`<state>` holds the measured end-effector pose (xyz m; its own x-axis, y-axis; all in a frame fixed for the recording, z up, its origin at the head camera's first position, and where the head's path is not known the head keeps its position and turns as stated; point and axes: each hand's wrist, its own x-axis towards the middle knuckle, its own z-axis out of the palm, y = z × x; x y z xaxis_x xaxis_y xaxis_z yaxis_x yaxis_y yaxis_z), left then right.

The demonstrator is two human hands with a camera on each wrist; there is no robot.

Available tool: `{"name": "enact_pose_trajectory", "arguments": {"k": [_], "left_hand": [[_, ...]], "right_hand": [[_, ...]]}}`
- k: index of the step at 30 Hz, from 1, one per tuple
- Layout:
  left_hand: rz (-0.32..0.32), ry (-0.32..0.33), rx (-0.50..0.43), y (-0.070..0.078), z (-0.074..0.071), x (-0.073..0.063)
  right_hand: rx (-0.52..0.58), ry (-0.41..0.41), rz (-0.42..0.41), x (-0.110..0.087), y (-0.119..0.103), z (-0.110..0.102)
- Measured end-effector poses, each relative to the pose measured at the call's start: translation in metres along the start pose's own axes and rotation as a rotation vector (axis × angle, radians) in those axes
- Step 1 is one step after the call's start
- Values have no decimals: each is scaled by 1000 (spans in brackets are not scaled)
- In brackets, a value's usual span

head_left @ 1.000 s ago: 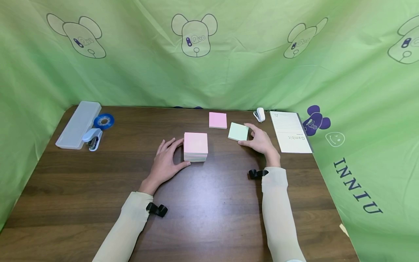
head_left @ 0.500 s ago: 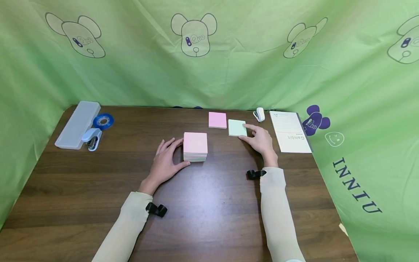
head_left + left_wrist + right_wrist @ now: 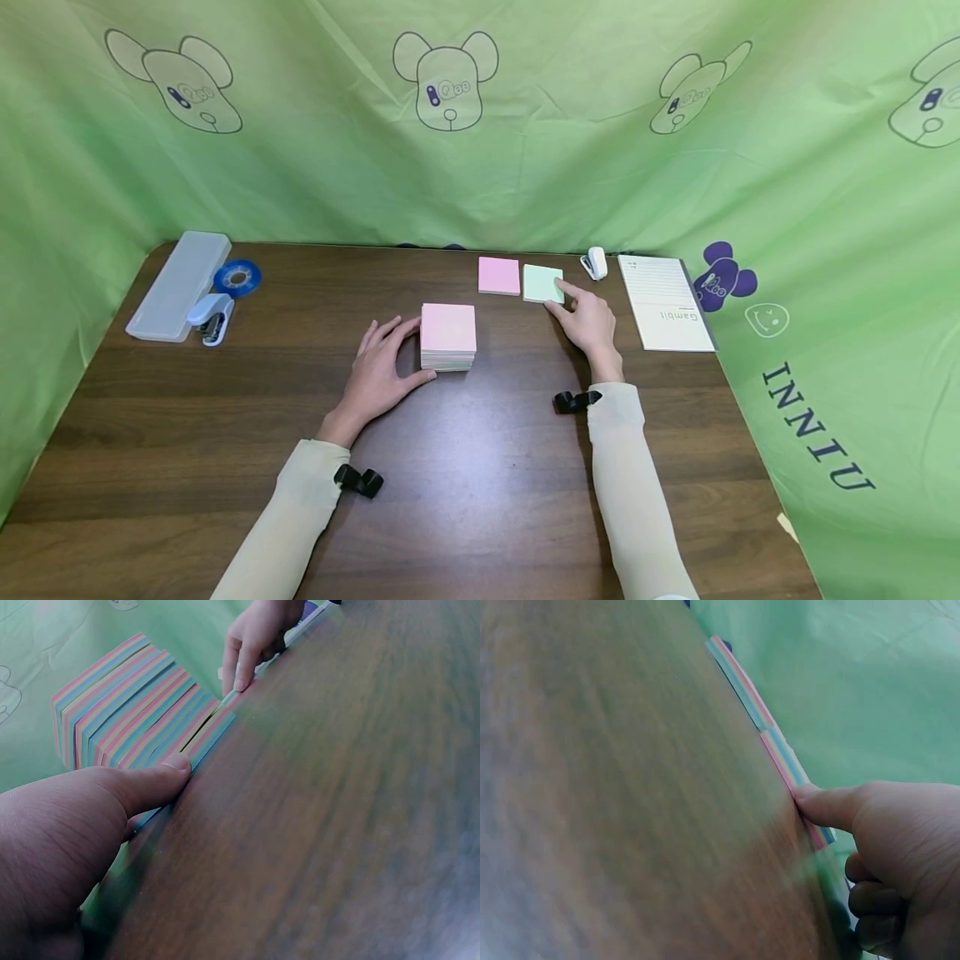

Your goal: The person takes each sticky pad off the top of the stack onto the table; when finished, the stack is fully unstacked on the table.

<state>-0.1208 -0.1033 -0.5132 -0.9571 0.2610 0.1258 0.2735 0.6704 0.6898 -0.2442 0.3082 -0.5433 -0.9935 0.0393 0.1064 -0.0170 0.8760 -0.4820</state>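
Observation:
In the head view, a tall stack of sticky notes (image 3: 448,328) with a pink top stands mid-table. My left hand (image 3: 378,371) holds it from the left, thumb at the front and index finger toward the back. The left wrist view shows the thumb on the layered, many-coloured side of the stack (image 3: 139,705). My right hand (image 3: 588,323) pinches a thin pale-green sticky note pad (image 3: 542,283) between thumb and index finger. In the right wrist view, the right thumb (image 3: 829,806) lies against the pad's edge. A pink sticky note pad (image 3: 498,276) lies just left of the green one.
A white stapler (image 3: 595,263) and a notebook (image 3: 663,304) lie to the right. At far left are a translucent case (image 3: 180,287), blue tape (image 3: 237,277) and a light-blue stapler (image 3: 212,317). A green curtain (image 3: 315,183) hangs behind the wooden table (image 3: 480,500).
My right hand has moved the green pad back and squared it up, from a slant to level beside the pink pad. My left hand and the stack have stayed in place.

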Motion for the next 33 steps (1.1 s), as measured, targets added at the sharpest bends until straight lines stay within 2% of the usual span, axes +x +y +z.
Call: {"name": "enact_pose_trajectory", "arguments": {"k": [7,14,20,28,33], "left_hand": [[-4,5,-2,-1,0,0],[2,7,0,-2,0,-1],[19,8,0,-2,0,0],[3,1,-6,-1,1,0],[4,1,-4,0,0,1]], "right_hand": [[-50,45,-15,0,-5,5],[-41,97,1,-1,-9,9],[-33,139,-7,-11,-21,2],[-1,161,-47,-18,-31,-6],[6,174,-30,-20,-35,-9]]}}
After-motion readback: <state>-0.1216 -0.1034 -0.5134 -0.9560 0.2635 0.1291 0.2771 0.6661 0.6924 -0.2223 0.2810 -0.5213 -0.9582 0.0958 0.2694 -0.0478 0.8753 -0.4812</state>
